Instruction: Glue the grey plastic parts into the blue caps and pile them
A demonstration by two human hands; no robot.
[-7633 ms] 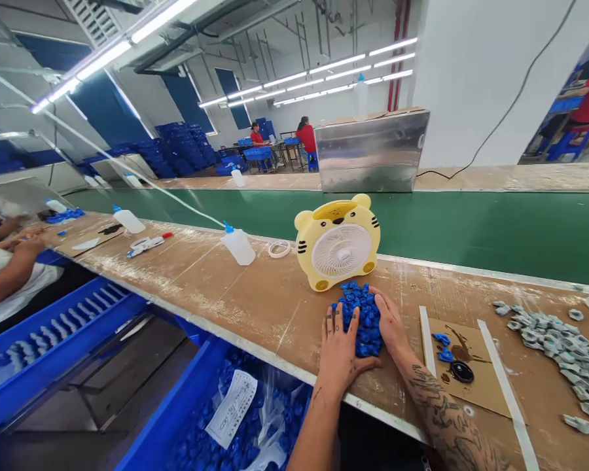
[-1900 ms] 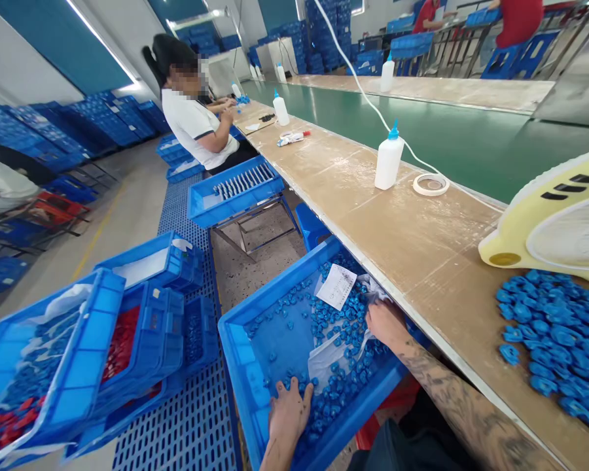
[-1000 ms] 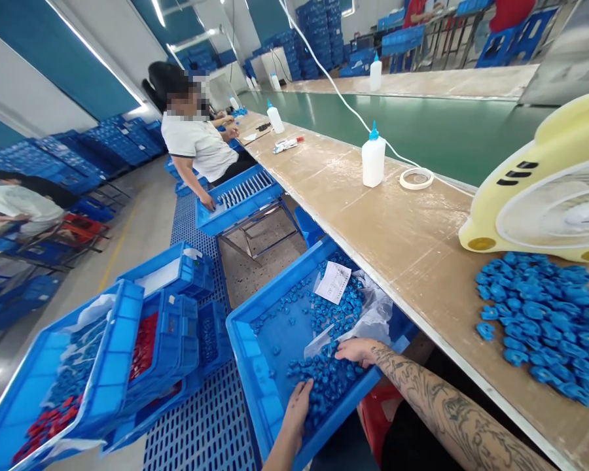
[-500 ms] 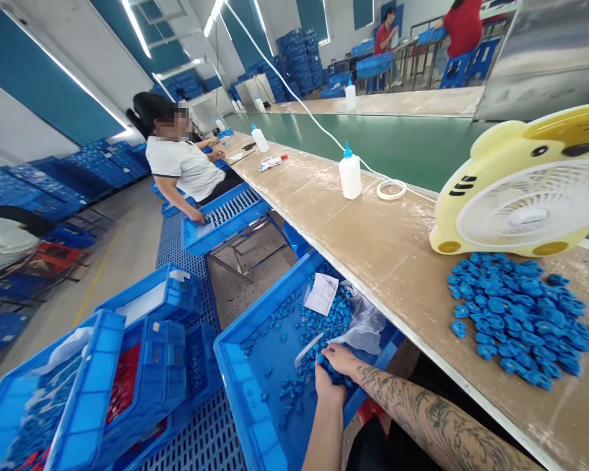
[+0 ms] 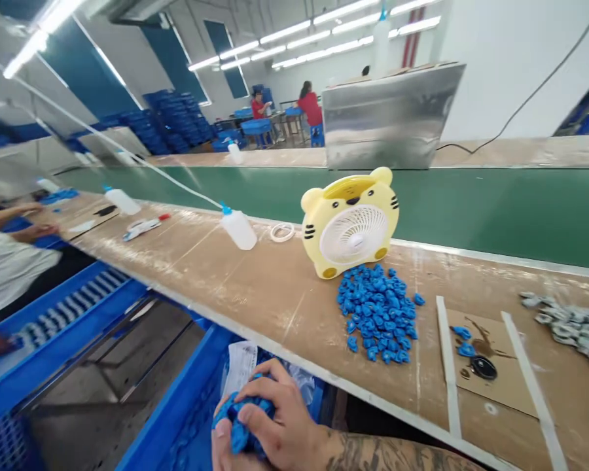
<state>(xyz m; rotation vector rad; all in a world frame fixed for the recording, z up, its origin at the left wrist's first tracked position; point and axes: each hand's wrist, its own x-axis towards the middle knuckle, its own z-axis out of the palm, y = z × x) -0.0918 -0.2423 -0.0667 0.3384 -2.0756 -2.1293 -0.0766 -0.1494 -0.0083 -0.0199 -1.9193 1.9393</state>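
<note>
At bottom centre, the curled right hand and left hand cup blue pieces over a crate; right of centre, similar pieces lie heaped before a tiger-faced fan.

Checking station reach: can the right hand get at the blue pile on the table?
Probably yes: the near side of the blue pile looks open, with the yellow fan standing beyond it. But the right hand is cupping blue pieces with the left hand, so it may need emptying first.
</note>
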